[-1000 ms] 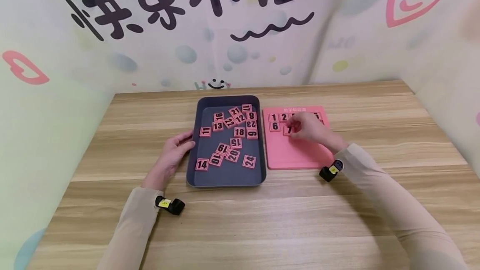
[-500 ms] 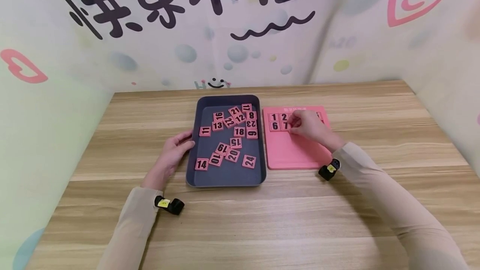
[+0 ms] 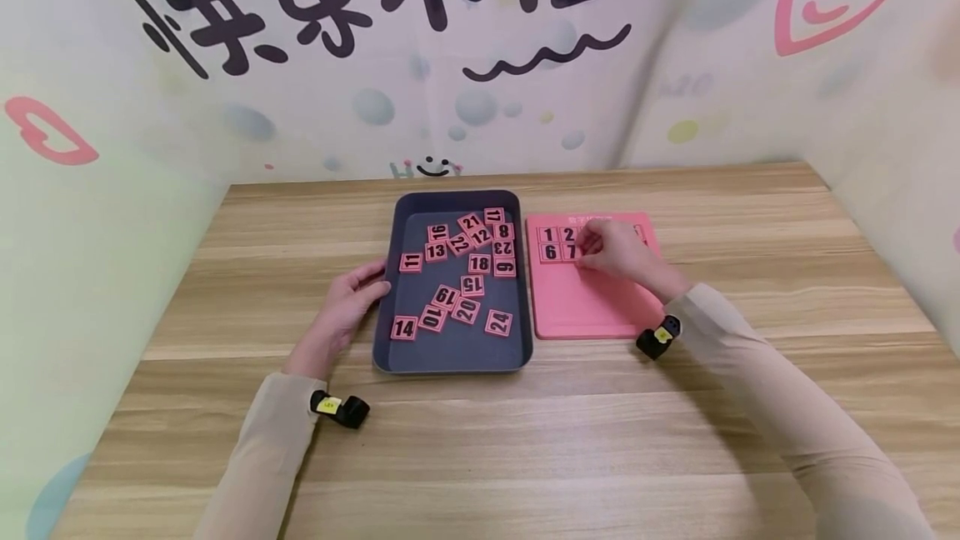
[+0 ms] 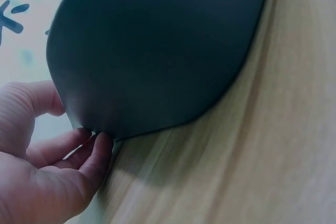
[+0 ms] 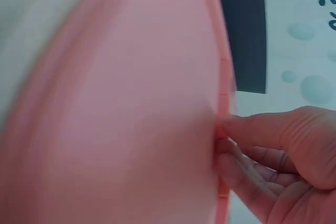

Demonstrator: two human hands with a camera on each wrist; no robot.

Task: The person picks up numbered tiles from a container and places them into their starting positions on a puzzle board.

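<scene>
The left wrist view shows the plain outside of the dark tray (image 4: 157,56), where the left hand (image 4: 47,177) pinches its edge, fingers bent against the wall and thumb tip hidden behind it. The head view makes the loose number tiles (image 3: 479,264) inside the tray legible, and 1, 2 and 6 on the pink board (image 3: 577,307); the right hand covers others. The right wrist view adds thumb and fingertip pinching close to the board's face. All rests on a wood-grain table (image 3: 480,457), before a pale wall covering (image 3: 300,123) with black lettering (image 3: 432,7) and, at both sides, pink hearts (image 3: 784,15). The left hand is well apart from the 7 tile (image 3: 570,252); the tile lies just right of 6, its right side at the fingertips of the right hand (image 3: 618,250), which pinches it
</scene>
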